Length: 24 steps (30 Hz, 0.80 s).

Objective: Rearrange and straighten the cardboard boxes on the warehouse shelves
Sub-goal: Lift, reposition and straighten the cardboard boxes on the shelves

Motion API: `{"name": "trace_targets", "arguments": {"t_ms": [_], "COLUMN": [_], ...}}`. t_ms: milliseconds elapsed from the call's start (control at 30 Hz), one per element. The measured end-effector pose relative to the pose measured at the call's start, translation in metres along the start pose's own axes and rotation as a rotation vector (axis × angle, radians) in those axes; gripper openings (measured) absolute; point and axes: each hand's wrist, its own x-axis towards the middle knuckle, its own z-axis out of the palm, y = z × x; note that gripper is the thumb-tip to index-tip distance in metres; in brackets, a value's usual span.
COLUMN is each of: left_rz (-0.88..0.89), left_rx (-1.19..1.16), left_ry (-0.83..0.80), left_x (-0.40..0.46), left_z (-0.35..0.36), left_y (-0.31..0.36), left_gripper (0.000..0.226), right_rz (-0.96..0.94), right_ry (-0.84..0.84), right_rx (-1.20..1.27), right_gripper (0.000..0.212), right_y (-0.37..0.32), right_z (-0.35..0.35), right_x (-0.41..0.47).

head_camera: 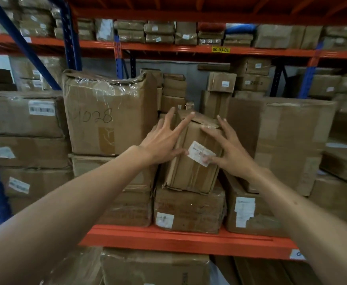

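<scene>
A small taped cardboard box (191,169) with a white label stands tilted on top of a lower box (189,210) on the orange shelf (178,237). My left hand (164,138) lies flat on its left side with fingers spread. My right hand (228,147) presses its right face, fingers spread, thumb on the label. Neither hand wraps around the box. A large box marked 1028 (106,114) stands to the left and a big flat carton (287,145) to the right.
Stacked cartons (24,140) fill the shelf at the left, more boxes (250,210) sit at the right. Smaller boxes (174,89) stand behind. An upper shelf beam (168,48) carries wrapped parcels. Blue uprights (71,38) frame the bay. Another box (154,268) sits below the shelf.
</scene>
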Motion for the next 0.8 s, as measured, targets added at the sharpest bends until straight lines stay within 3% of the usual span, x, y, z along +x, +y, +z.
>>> {"name": "trace_targets", "arguments": {"t_ms": [133, 200, 300, 367, 467, 600, 800], "left_rz": [0.139, 0.168, 0.18, 0.15, 0.077, -0.006, -0.064], "left_rx": [0.006, 0.043, -0.016, -0.048, -0.113, -0.265, -0.189], "left_ry": [-0.159, -0.22, -0.218, -0.201, -0.176, -0.094, -0.045], "left_x": [0.034, 0.042, 0.042, 0.042, 0.041, 0.031, 0.013], "left_z": [-0.005, -0.005, -0.003, 0.0, 0.003, 0.0, -0.004], "left_y": [0.0, -0.008, -0.02, -0.023, -0.025, -0.033, -0.045], "left_gripper": [0.102, 0.105, 0.119, 0.122, 0.117, 0.105, 0.098], "right_rz": [-0.048, -0.026, 0.194, 0.307, 0.288, 0.238, 0.169], "right_ry": [0.107, 0.198, 0.256, 0.163, -0.012, -0.06, -0.073], "right_rx": [0.116, 0.101, 0.213, 0.363, 0.442, 0.447, 0.347], "right_gripper": [0.077, 0.089, 0.117, 0.133, 0.149, 0.143, 0.14], "right_y": [0.0, 0.0, 0.007, 0.011, 0.008, -0.004, -0.008], "right_z": [0.026, 0.042, 0.071, 0.088, 0.106, 0.115, 0.124], "right_x": [-0.011, -0.016, -0.037, -0.048, -0.046, -0.027, -0.015]}}
